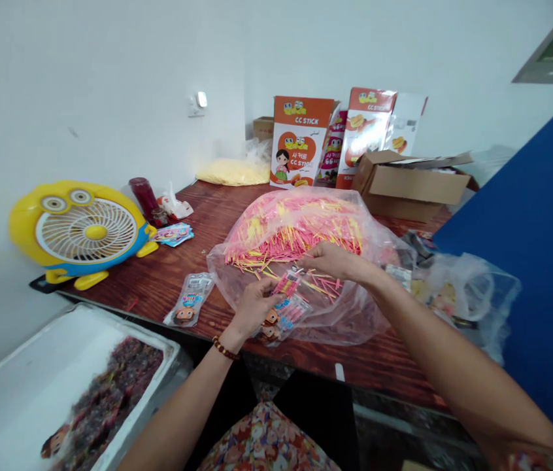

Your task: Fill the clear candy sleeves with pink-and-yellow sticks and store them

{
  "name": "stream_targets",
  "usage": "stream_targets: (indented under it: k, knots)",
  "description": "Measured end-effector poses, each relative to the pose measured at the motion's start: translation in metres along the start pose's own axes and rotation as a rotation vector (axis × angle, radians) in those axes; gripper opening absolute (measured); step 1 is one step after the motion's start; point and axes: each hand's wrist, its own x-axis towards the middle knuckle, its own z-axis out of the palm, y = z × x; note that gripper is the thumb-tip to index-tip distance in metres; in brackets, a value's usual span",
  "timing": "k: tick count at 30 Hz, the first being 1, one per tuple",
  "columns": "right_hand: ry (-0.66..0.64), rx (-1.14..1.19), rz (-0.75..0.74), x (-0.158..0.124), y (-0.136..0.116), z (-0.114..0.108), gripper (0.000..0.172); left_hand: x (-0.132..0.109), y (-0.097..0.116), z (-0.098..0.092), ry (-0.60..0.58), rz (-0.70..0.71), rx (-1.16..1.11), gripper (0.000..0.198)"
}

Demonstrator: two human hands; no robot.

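Our left hand (255, 303) pinches a clear stick pouch (287, 283); at its top, our right hand (330, 260) bunches, grip unclear.

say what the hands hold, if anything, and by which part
The left hand pinches a clear packet by its left side. The right hand is at the packet's top; whether it grips cannot be told.
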Motion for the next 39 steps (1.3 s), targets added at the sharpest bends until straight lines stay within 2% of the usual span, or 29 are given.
stream_targets:
  k: [4,7,14,20,24,29,35,39]
  knots:
    - [0.053,-0.024,0.000,-0.001,0.000,0.000,0.040,-0.001,-0.001,0.001,-0.009,0.018,-0.033,0.019]
    - [0.091,-0.076,0.060,0.000,-0.003,0.002,0.043,-0.001,0.001,0.002,-0.017,0.030,-0.035,0.019]
    - [-0.048,-0.107,0.024,0.000,-0.004,0.002,0.035,0.000,0.000,-0.002,-0.013,0.043,0.063,0.017]
    - [-0.050,-0.124,0.038,-0.001,-0.005,0.000,0.042,0.002,-0.005,-0.003,0.055,0.037,0.135,0.014]
    - [-0.057,-0.154,0.099,-0.001,-0.005,0.000,0.040,0.000,-0.005,-0.002,0.067,0.049,0.232,0.011]
    - [-0.044,-0.055,0.162,0.003,0.006,0.000,0.037,-0.003,-0.002,-0.001,0.083,0.075,0.255,0.012]
    - [-0.114,-0.043,0.093,0.005,0.009,0.003,0.027,-0.003,-0.001,0.001,0.090,0.043,0.249,0.011]
    - [-0.061,0.054,0.018,0.003,0.009,0.015,0.019,0.000,-0.010,-0.003,0.081,0.024,0.141,0.010]
